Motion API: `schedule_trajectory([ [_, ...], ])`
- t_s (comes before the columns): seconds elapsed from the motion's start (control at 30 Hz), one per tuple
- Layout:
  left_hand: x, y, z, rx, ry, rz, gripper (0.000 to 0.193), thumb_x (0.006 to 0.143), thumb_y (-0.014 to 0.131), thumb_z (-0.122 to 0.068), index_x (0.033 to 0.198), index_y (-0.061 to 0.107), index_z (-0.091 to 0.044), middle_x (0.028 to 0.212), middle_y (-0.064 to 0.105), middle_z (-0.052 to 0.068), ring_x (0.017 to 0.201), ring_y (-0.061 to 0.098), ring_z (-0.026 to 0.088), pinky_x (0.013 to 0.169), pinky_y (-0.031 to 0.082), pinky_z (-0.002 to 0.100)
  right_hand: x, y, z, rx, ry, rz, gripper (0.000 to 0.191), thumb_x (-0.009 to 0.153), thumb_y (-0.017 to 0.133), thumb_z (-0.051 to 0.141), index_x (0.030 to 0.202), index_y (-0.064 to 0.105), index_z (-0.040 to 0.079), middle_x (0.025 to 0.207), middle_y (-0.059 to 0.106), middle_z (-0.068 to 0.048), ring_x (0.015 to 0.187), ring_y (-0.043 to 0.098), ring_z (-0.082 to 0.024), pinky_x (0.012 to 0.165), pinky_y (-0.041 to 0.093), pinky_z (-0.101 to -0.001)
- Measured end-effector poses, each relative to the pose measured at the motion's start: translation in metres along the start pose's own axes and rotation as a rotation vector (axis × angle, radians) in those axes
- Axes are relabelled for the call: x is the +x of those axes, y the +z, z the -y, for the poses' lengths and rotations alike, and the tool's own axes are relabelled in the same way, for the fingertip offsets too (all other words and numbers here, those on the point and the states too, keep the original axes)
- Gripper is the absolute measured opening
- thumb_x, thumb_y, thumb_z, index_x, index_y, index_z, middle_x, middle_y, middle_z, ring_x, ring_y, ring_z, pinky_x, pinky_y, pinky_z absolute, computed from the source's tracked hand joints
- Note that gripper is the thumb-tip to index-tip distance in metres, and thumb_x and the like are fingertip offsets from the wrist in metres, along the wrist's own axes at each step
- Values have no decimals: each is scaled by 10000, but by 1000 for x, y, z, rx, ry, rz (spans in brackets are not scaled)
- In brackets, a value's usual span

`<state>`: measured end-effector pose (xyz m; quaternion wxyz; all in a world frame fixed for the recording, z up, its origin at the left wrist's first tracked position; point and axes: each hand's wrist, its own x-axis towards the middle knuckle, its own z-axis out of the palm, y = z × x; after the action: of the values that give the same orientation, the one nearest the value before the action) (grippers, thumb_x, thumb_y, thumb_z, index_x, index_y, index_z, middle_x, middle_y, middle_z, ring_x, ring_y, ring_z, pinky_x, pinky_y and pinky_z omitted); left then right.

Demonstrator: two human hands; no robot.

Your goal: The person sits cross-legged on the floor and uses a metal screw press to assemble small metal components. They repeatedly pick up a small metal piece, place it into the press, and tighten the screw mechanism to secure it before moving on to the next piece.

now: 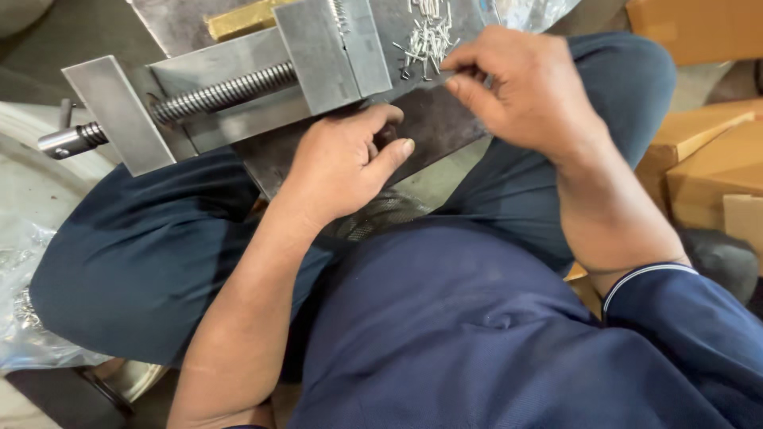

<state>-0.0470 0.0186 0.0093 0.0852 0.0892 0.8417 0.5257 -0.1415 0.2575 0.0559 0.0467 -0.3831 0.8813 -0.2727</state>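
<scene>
My right hand (pixel 520 95) pinches one small metal pin at the near edge of the pin pile (pixel 427 36) lying just beyond it, while my left hand (pixel 346 163), fingers curled, presses the vise plate (pixel 433 119).

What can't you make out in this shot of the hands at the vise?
- Head view: what the right hand pinches; its fingers cover it.
- Left hand fingertips, curled under the metal plate.
- Small metal pins: too small to count.
- Vise: far end cut off by the top edge.
</scene>
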Motion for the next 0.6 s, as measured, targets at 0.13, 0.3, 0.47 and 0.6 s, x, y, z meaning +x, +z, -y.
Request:
schedule_trajectory([
  [0.13,0,1,4,6,-9,5,325,935,738,-284,1159,684,-55,876,756,56,679,711,174,632,544,327,-12,22,-12,5,-6,-12,100,1005,759,73,1102,735,62,935,690,-84,861,709,-243,754,546,-330],
  [0.3,0,6,0,-11,4,-14,331,944,735,-295,1159,675,-50,887,753,61,681,713,169,637,554,318,-8,29,-11,25,-31,-31,156,993,766,96,1142,728,69,952,692,-68,818,707,-222,705,538,-334],
  [0.47,0,6,0,55,11,-15,342,941,745,-300,1167,679,-52,868,750,65,675,702,183,630,542,327,-2,32,-10,-80,-80,-58,167,972,794,119,1123,728,91,922,673,-58,798,682,-257,658,503,-373],
  [0.6,-2,6,-3,13,12,-22,349,952,735,-302,1192,669,-56,873,755,45,679,718,173,633,550,321,-5,37,-9,-125,-119,-72,101,989,787,104,1054,710,91,940,682,-65,836,680,-270,683,499,-376],
])
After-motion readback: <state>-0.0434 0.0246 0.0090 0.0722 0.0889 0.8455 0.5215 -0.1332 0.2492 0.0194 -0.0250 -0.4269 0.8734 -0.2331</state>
